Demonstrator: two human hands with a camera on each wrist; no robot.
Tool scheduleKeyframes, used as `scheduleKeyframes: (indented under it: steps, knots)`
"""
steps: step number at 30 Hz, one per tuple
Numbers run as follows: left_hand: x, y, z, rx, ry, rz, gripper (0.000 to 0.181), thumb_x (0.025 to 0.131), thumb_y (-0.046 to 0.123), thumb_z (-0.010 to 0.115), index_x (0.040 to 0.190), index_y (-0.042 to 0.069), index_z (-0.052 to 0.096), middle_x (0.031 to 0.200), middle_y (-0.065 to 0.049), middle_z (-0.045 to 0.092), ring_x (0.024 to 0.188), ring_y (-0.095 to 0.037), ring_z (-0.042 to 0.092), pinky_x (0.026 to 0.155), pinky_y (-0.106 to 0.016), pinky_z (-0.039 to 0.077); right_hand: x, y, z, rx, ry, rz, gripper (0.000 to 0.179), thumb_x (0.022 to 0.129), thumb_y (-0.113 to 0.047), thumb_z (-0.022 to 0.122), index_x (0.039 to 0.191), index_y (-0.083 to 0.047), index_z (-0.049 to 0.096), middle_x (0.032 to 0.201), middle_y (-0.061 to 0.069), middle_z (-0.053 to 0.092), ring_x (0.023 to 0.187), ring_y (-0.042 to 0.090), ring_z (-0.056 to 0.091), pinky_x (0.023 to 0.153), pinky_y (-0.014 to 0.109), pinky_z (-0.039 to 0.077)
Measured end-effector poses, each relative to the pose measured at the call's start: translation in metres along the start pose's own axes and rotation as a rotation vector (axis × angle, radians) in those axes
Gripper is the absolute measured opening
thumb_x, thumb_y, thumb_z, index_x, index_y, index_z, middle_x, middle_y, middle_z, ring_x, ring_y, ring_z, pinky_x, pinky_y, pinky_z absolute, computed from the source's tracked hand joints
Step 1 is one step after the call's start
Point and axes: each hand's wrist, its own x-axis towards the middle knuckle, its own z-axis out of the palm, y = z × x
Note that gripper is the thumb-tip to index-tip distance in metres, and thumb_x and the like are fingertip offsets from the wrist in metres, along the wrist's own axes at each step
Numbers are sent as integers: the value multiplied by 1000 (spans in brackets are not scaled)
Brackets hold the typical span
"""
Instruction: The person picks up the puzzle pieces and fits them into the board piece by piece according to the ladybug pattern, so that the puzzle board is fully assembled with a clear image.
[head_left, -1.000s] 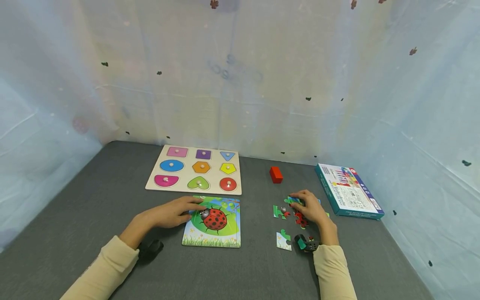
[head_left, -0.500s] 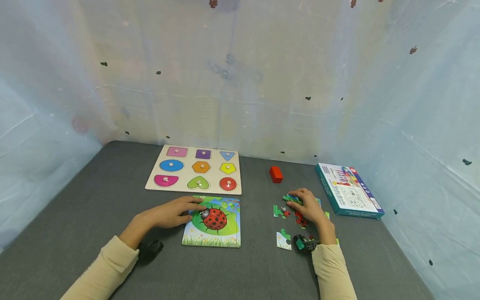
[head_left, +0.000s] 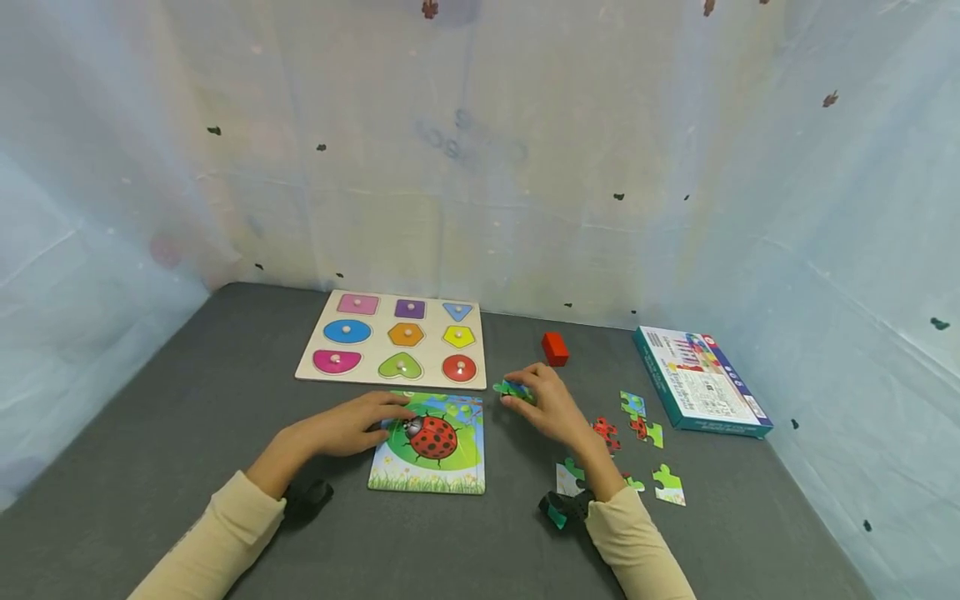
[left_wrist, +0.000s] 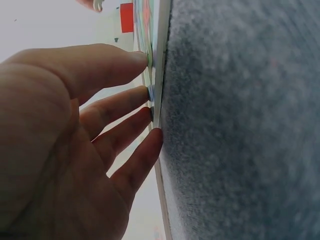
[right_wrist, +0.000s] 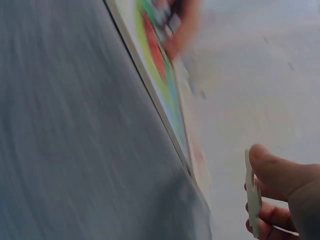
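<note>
My left hand [head_left: 348, 427] rests its fingertips on the left part of a square ladybug puzzle board [head_left: 467, 467]. In the left wrist view, its extended fingers [left_wrist: 122, 105] reach to the board's edge. Just right of the board's upper right corner, my right hand [head_left: 553, 408] pinches a green and blue jigsaw piece [head_left: 507, 388]. The right wrist view has this piece [right_wrist: 252, 200] edge-on between thumb and fingers, raised above the grey table. Several loose jigsaw pieces lie to the right, among them a red one [head_left: 606, 433] and a green-white one [head_left: 669, 485].
Behind the ladybug board lies a wooden shape board [head_left: 303, 371] with knobbed shapes. A red block [head_left: 555, 349] stands at the back, and a teal-edged box [head_left: 705, 383] lies at the right. Translucent sheeting [head_left: 465, 225] encloses the table's back and sides.
My right hand has gripped a green and blue jigsaw piece from the loose group and carried it left to beside the ladybug board. My left hand stays on the board.
</note>
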Motion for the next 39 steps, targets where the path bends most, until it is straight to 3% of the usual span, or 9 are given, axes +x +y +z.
scheduleKeyframes:
  steps: [6, 13, 22, 31, 39]
  knots:
    - [0, 2, 1, -2, 4, -6, 38, 92, 6, 55, 130, 7, 54, 138, -17, 44, 127, -36, 39, 98, -53, 35, 12, -31, 26, -36, -63, -50, 37, 84, -28, 70, 116, -9, 65, 104, 8, 56, 91, 19, 50, 75, 36, 41]
    - [-1, 0, 0, -2, 0, -15, 38, 92, 7, 54, 130, 8, 54, 139, -18, 43, 128, -37, 38, 99, -55, 34, 27, -50, 52, -71, -100, -117, 37, 85, -31, 68, 115, -10, 65, 101, 6, 57, 88, 18, 48, 75, 34, 40]
    - [-1, 0, -1, -12, 2, 0, 38, 92, 7, 54, 131, 7, 54, 139, -18, 43, 127, -36, 39, 99, -55, 34, 36, -61, 71, -152, -119, -90, 38, 85, -37, 67, 114, -13, 66, 100, 4, 58, 91, 17, 51, 74, 35, 43]
    - [1, 1, 1, -35, 35, -17, 38, 93, 5, 52, 131, 0, 48, 133, -14, 49, 124, -32, 43, 101, -50, 34, 38, -64, 82, -149, -75, -107, 35, 83, -35, 70, 110, -13, 68, 99, 2, 56, 93, 16, 50, 79, 34, 43]
    - [0, 1, 0, -7, 16, -6, 46, 90, -1, 49, 136, 5, 48, 137, -16, 45, 127, -35, 39, 100, -54, 33, 39, -66, 86, -135, -83, -66, 37, 84, -35, 69, 113, -14, 67, 101, 3, 55, 95, 17, 50, 83, 37, 41]
